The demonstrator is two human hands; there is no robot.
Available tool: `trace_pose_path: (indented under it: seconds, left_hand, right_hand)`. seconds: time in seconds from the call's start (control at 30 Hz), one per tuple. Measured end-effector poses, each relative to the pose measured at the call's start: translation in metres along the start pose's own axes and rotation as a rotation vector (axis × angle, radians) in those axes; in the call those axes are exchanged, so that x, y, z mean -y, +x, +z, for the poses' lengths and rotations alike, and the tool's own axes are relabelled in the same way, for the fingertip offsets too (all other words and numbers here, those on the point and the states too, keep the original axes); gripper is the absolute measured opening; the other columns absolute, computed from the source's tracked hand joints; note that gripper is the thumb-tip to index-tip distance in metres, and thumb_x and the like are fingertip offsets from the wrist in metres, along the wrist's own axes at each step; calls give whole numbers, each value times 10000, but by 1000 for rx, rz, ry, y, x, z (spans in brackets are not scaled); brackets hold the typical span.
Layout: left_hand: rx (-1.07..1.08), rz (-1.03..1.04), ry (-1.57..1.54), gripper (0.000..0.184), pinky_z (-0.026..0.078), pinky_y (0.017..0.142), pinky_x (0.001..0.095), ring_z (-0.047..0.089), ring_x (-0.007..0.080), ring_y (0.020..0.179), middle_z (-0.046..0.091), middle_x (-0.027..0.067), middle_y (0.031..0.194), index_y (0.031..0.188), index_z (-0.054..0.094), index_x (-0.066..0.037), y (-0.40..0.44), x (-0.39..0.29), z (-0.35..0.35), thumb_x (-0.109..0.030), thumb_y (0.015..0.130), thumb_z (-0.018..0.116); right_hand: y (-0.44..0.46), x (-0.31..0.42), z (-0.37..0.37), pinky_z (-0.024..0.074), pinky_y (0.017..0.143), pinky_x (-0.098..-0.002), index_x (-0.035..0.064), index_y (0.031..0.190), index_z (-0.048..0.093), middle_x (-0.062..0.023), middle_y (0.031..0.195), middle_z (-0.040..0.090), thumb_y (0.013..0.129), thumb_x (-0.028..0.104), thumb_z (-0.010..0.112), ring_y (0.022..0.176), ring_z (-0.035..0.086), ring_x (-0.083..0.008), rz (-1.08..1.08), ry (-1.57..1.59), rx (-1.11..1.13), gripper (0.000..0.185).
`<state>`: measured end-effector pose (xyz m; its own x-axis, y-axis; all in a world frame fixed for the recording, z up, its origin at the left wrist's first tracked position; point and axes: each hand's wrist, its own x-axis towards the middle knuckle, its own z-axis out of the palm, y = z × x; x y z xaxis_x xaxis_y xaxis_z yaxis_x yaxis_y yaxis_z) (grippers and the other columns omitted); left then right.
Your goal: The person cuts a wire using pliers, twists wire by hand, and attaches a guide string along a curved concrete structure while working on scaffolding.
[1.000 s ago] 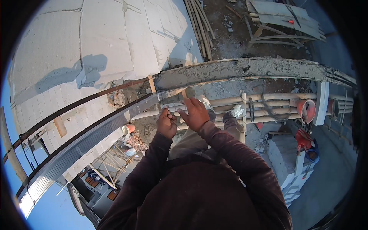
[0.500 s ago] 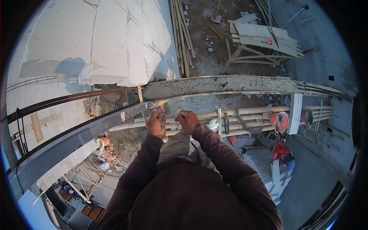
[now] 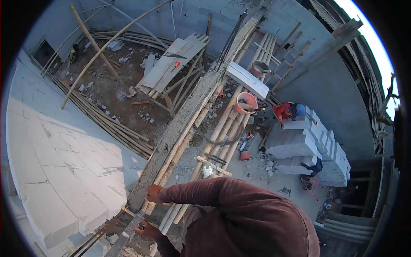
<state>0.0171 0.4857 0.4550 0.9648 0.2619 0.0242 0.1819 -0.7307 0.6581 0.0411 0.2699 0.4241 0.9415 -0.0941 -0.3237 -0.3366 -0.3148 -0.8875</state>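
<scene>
My right hand [image 3: 154, 194], at the end of a dark maroon sleeve, is closed at the edge of a wet-looking concrete beam [image 3: 180, 124]. What its fingers hold, if anything, is too small to make out. Lower down, my left hand [image 3: 148, 231] has its fingers curled beside a grey board [image 3: 124, 235] that runs along the beam line. Whether something sits in those fingers is hidden. A thin timber strip [image 3: 128, 211] crosses near both hands, and a wooden edge board [image 3: 177, 150] lines the beam.
Bamboo poles [image 3: 229, 122] form a platform holding a red bucket [image 3: 246, 103] and a white block [image 3: 247, 80]. A co-worker in red [image 3: 282, 111] bends by stacked blocks [image 3: 295, 145]. A white block wall [image 3: 72, 171] rises left; a plank table [image 3: 171, 64] stands beyond the beam.
The view has swung right, bringing the co-worker and block stack fully into sight. My left hand, palm up before, is now curled; my right hand has moved to the beam's edge.
</scene>
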Motion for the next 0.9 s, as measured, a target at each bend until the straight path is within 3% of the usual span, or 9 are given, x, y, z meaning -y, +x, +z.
trace_pose_path:
  seconds: [0.23, 0.37, 0.4, 0.47, 0.53, 0.63, 0.73, 0.8, 0.9]
  left_hand:
    - [0, -14, 16, 376, 477, 816, 438, 592, 318, 886, 564, 172, 928, 950, 558, 57, 11, 9, -1, -247, 871, 764]
    - [22, 15, 15, 498, 466, 912, 447, 615, 366, 1008, 637, 264, 1076, 1113, 594, 104, 13, 18, 2, -257, 834, 794]
    - [35, -30, 230, 533, 449, 937, 466, 602, 394, 1024, 627, 274, 1101, 1135, 585, 111, 9, 8, -2, -289, 844, 783]
    - [-41, 82, 180, 555, 448, 927, 467, 592, 399, 1027, 613, 287, 1106, 1112, 582, 125, 10, 29, 2, -332, 856, 768]
    - [-32, 26, 146, 564, 446, 918, 472, 580, 403, 1035, 599, 299, 1103, 1074, 581, 138, 11, 20, 8, -355, 865, 757]
    - [-37, -49, -16, 510, 499, 713, 469, 608, 385, 747, 602, 245, 865, 930, 562, 140, 11, 9, 14, -328, 869, 757]
    - [-6, -69, 276, 643, 475, 817, 485, 601, 408, 891, 578, 270, 958, 1027, 528, 140, 17, 19, 17, -463, 891, 707]
    - [15, -73, 227, 686, 462, 843, 493, 591, 420, 934, 568, 281, 995, 1066, 508, 138, 17, 20, 16, -501, 894, 686]
    - [18, -58, 217, 704, 458, 852, 499, 587, 428, 959, 561, 284, 1007, 1094, 497, 132, 10, 12, 14, -517, 895, 680]
  right_hand:
    - [16, 22, -5, 543, 806, -478, -52, 926, 708, -289, 931, 691, 837, 318, 614, 898, 687, -433, 178, -1, 28, 391]
    - [13, 26, -10, 544, 769, -468, -78, 855, 679, -300, 846, 670, 860, 332, 625, 839, 701, -395, 166, 94, 23, 414]
    - [8, 32, -16, 537, 717, -443, -50, 791, 683, -265, 789, 668, 884, 320, 629, 727, 697, -346, 162, 240, 52, 385]
    - [-6, 48, 45, 514, 673, -417, -19, 774, 705, -206, 726, 666, 860, 313, 651, 665, 664, -293, 177, 344, 200, 347]
    - [11, 26, -11, 491, 628, -391, 12, 757, 727, -148, 663, 664, 836, 305, 672, 602, 631, -241, 221, 366, 48, 309]
    - [23, 18, -5, 509, 664, -429, 65, 761, 769, -165, 723, 700, 809, 316, 694, 657, 654, -283, 267, 169, 16, 266]
    - [31, 16, 2, 494, 617, -467, 26, 744, 735, -196, 717, 676, 804, 295, 703, 626, 639, -301, 238, 199, 64, 278]
    - [37, 10, 13, 504, 596, -415, 81, 716, 770, -119, 632, 670, 838, 313, 669, 584, 635, -246, 241, 188, 8, 281]
    - [36, 15, 9, 503, 595, -418, 74, 714, 767, -121, 636, 672, 834, 314, 670, 588, 638, -245, 289, 228, 37, 285]
